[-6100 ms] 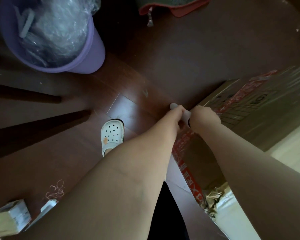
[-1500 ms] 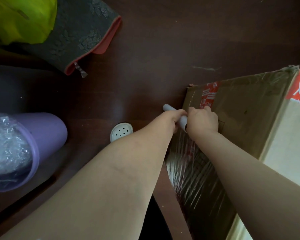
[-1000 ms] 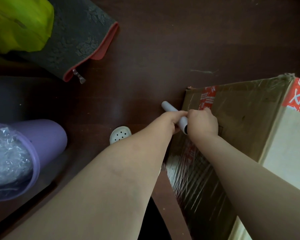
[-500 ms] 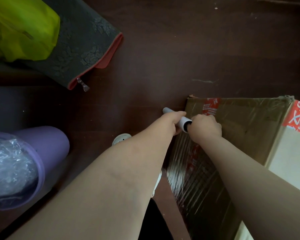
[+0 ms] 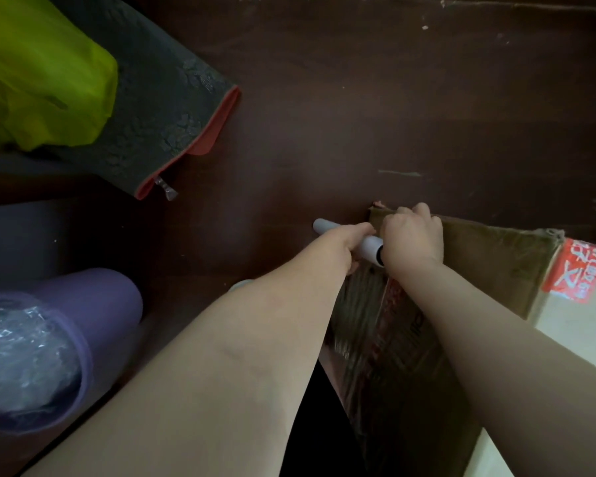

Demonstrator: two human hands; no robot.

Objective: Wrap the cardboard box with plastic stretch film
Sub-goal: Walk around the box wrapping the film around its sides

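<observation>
Head view, looking down at a dark wood floor [image 5: 358, 98]. Both arms reach forward to the near top corner of the cardboard box [image 5: 489, 266], which sits on the floor at right and runs out of frame bottom right.

The left hand [image 5: 350, 244] has its grip curled round the pale grey tube of the film dispenser [image 5: 369, 247]. The tube's free end pokes out to the left past the knuckles. The right hand [image 5: 412, 239] has its grip curled tight over the dispenser's other end, just past a black ring. The roll itself is hidden under the fingers. The hands are almost touching, right at the box corner.

Stretch film [image 5: 358, 315] lies shiny and wrinkled on the box side facing the person, below the hands. There is red printed tape [image 5: 577, 270] on the far right box edge. A pale box face at lower right is brightly lit.

A purple bin [image 5: 97, 304] at lower left is tipped toward the camera, with crumpled clear plastic [image 5: 18, 356] in its mouth. At upper left a lime green bag [image 5: 38, 74] lies on a dark patterned cushion [image 5: 166, 108] with a red edge and a zip pull. A shoe tip [image 5: 240, 285] just shows beside the left forearm. There is black clothing [image 5: 319, 428] between the arms at the bottom.
</observation>
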